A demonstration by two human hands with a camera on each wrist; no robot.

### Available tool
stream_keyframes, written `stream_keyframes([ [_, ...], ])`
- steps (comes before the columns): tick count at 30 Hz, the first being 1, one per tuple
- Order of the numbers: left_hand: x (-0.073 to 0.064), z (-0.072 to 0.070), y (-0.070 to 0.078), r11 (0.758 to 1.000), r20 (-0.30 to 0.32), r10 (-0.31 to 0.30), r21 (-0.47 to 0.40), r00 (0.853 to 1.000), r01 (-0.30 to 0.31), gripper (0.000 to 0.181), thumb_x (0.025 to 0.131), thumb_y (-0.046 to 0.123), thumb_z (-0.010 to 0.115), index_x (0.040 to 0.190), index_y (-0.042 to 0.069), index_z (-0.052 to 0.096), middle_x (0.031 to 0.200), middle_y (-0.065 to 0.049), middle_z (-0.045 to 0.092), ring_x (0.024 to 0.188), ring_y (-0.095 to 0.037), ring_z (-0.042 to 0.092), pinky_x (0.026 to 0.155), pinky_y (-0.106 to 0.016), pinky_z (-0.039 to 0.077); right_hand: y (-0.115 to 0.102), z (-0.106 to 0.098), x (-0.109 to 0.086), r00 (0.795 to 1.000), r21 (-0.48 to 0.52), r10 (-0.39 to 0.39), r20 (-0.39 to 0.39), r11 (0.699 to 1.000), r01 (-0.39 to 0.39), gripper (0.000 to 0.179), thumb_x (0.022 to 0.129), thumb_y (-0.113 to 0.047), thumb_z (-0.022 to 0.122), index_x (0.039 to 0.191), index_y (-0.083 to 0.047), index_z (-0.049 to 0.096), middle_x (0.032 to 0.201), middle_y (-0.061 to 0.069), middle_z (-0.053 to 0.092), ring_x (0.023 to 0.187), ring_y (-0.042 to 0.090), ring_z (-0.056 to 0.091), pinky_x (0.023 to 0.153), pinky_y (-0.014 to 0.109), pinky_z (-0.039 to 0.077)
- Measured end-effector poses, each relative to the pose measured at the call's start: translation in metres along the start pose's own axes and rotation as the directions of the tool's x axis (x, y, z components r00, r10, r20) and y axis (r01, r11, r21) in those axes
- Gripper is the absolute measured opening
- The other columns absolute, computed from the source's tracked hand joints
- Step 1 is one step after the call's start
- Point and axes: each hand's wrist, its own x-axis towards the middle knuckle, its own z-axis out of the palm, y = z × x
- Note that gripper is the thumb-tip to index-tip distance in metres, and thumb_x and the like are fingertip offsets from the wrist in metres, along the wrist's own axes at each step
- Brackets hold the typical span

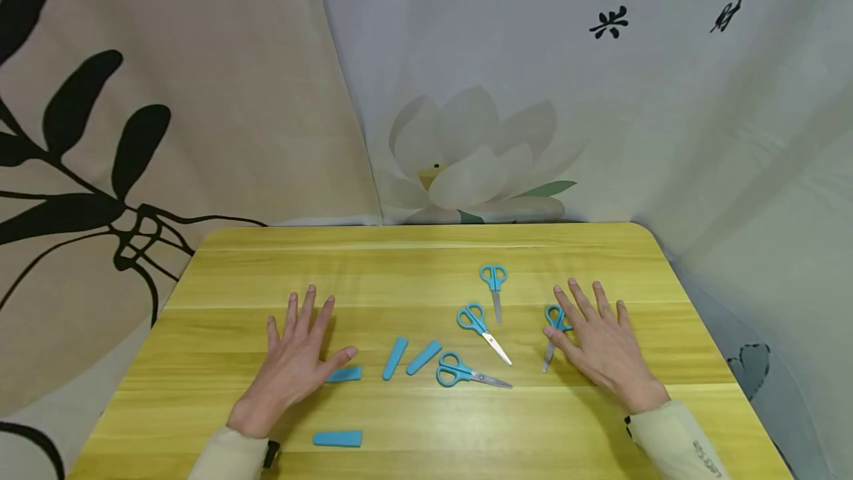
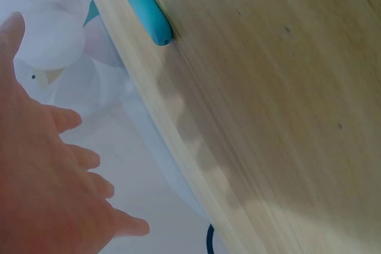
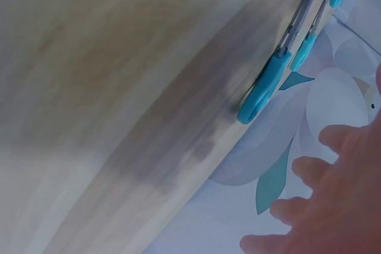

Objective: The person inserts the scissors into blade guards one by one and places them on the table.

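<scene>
My left hand (image 1: pixel 293 361) hovers over the left side of the table with fingers spread and holds nothing. Its thumb partly covers a blue blade cover (image 1: pixel 345 374). Spread the same way, my right hand (image 1: pixel 603 347) is held above the right side, also holding nothing. Beneath its thumb and index finger lies a pair of blue-handled scissors (image 1: pixel 549 354), partly hidden. Three more pairs lie between the hands: one at the back (image 1: pixel 494 284), one in the middle (image 1: pixel 474 321) and one nearer the front (image 1: pixel 455 370). The right wrist view shows scissors (image 3: pixel 265 87) beyond the fingers.
Two slanted blue blade covers, one on the left (image 1: pixel 395 358) and one on the right (image 1: pixel 423 358), lie left of the scissors. Another cover (image 1: pixel 338 438) is near the front. The wooden table (image 1: pixel 413 265) ends at a printed curtain (image 1: pixel 480 35).
</scene>
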Motion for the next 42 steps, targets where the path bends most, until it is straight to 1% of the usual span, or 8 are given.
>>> stream_keyframes([
  [7, 0.0, 0.0, 0.002, 1.0, 0.002, 0.006, -0.013, 1.0, -0.006, 0.095, 0.098, 0.066, 0.056, 0.163, 0.005, 0.026, 0.17, -0.025, 0.001, 0.154, -0.05, -0.004, 0.109, -0.084, 0.004, 0.008, 0.0, 0.001, 1.0, 0.052, -0.01, 0.028, 0.999, 0.009, 0.078, 0.104, -0.06, 0.048, 0.165, -0.015, 0.028, 0.17, 0.016, 0.019, 0.154, 0.051, 0.01, 0.113, 0.079, 0.011],
  [12, 0.0, 0.001, 0.003, 1.0, -0.003, 0.012, -0.011, 1.0, -0.012, 0.094, 0.097, 0.066, 0.057, 0.163, 0.004, 0.027, 0.17, -0.026, 0.003, 0.154, -0.051, -0.002, 0.109, -0.084, 0.005, 0.014, 0.002, 0.002, 0.999, 0.076, -0.022, 0.045, 0.997, 0.019, 0.077, 0.105, -0.059, 0.049, 0.165, -0.015, 0.028, 0.17, 0.016, 0.02, 0.153, 0.051, 0.011, 0.112, 0.08, 0.013],
  [16, 0.0, 0.001, 0.002, 1.0, -0.008, 0.016, -0.012, 1.0, -0.016, 0.094, 0.097, 0.065, 0.058, 0.162, 0.004, 0.028, 0.169, -0.027, 0.005, 0.153, -0.053, 0.001, 0.109, -0.084, 0.006, 0.018, 0.002, 0.003, 0.997, 0.089, -0.052, 0.05, 0.995, 0.048, 0.075, 0.105, -0.057, 0.05, 0.164, -0.015, 0.031, 0.169, 0.017, 0.022, 0.153, 0.051, 0.014, 0.111, 0.079, 0.016],
  [19, -0.001, 0.001, 0.002, 1.0, -0.01, 0.018, -0.012, 1.0, -0.019, 0.094, 0.097, 0.065, 0.058, 0.162, 0.004, 0.029, 0.169, -0.028, 0.007, 0.153, -0.054, 0.003, 0.109, -0.084, 0.007, 0.021, 0.002, 0.005, 0.993, 0.107, -0.099, 0.06, 0.99, 0.092, 0.073, 0.105, -0.054, 0.052, 0.163, -0.015, 0.033, 0.169, 0.015, 0.024, 0.153, 0.049, 0.016, 0.112, 0.078, 0.019],
  [26, -0.005, 0.0, 0.0, 0.999, -0.012, 0.021, -0.024, 1.0, -0.021, 0.093, 0.097, 0.064, 0.059, 0.162, 0.004, 0.03, 0.169, -0.028, 0.009, 0.152, -0.055, 0.005, 0.108, -0.084, 0.009, 0.033, -0.001, 0.017, 0.964, 0.196, -0.24, 0.112, 0.957, 0.216, 0.074, 0.101, -0.05, 0.063, 0.162, -0.017, 0.036, 0.169, 0.013, 0.026, 0.152, 0.049, 0.019, 0.113, 0.074, 0.024],
  [32, -0.009, -0.001, -0.001, 0.999, -0.013, 0.021, -0.046, 1.0, -0.021, 0.092, 0.098, 0.062, 0.059, 0.162, 0.004, 0.03, 0.169, -0.028, 0.01, 0.152, -0.056, 0.007, 0.107, -0.085, 0.011, 0.045, -0.005, 0.026, 0.933, 0.24, -0.326, 0.153, 0.928, 0.285, 0.076, 0.097, -0.043, 0.072, 0.161, -0.016, 0.04, 0.167, 0.015, 0.03, 0.15, 0.052, 0.022, 0.113, 0.073, 0.027],
  [37, -0.012, -0.001, -0.003, 0.998, -0.009, 0.015, -0.066, 1.0, -0.015, 0.091, 0.098, 0.061, 0.06, 0.162, 0.004, 0.03, 0.168, -0.028, 0.012, 0.152, -0.056, 0.007, 0.107, -0.085, 0.011, 0.048, -0.004, 0.032, 0.916, 0.267, -0.35, 0.196, 0.918, 0.294, 0.071, 0.096, -0.034, 0.076, 0.158, -0.017, 0.045, 0.166, 0.012, 0.033, 0.151, 0.048, 0.023, 0.114, 0.069, 0.029],
  [42, -0.014, -0.001, -0.005, 0.997, -0.005, 0.01, -0.075, 1.0, -0.01, 0.09, 0.099, 0.06, 0.059, 0.162, 0.003, 0.029, 0.168, -0.028, 0.011, 0.152, -0.055, 0.007, 0.108, -0.085, 0.011, 0.046, -0.002, 0.038, 0.918, 0.303, -0.333, 0.216, 0.916, 0.262, 0.074, 0.094, -0.04, 0.078, 0.157, -0.018, 0.046, 0.167, 0.008, 0.033, 0.153, 0.043, 0.021, 0.116, 0.066, 0.029],
])
